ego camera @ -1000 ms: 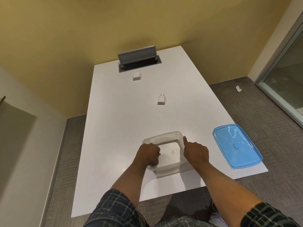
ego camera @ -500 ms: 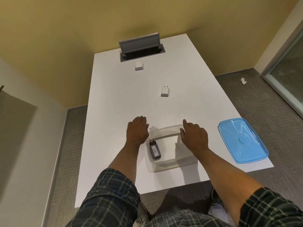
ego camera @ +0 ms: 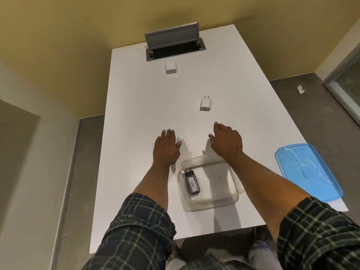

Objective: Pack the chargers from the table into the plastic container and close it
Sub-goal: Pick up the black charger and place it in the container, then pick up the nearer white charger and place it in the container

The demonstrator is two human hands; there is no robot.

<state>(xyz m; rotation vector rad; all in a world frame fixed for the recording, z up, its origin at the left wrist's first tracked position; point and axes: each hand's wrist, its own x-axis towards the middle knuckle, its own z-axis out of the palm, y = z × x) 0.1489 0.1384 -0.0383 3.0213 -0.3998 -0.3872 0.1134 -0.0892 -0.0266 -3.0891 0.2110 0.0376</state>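
A clear plastic container (ego camera: 238, 189) stands near the table's front edge. Inside it, at its left side, lies a black charger (ego camera: 192, 183) with a white label. Its blue lid (ego camera: 306, 171) lies apart, at the right edge of the table. Two white chargers rest further out: a nearer one (ego camera: 205, 103) with its prongs pointing away, and a far one (ego camera: 170, 68) by the cable box. My left hand (ego camera: 166, 148) hovers palm down, empty, just left of the container. My right hand (ego camera: 227, 140) is stretched out beyond the container, empty, a short way from the nearer white charger.
The white table (ego camera: 136, 117) is long and narrow. A grey cable box (ego camera: 175, 44) with its flap raised sits at the far end. Yellow walls close in behind and at the left. A scrap of paper (ego camera: 301, 89) lies on the grey floor at the right.
The black charger left my left hand and now lies in the container. Both hands have moved forward, away from the container, with the right reaching furthest toward the nearer white charger.
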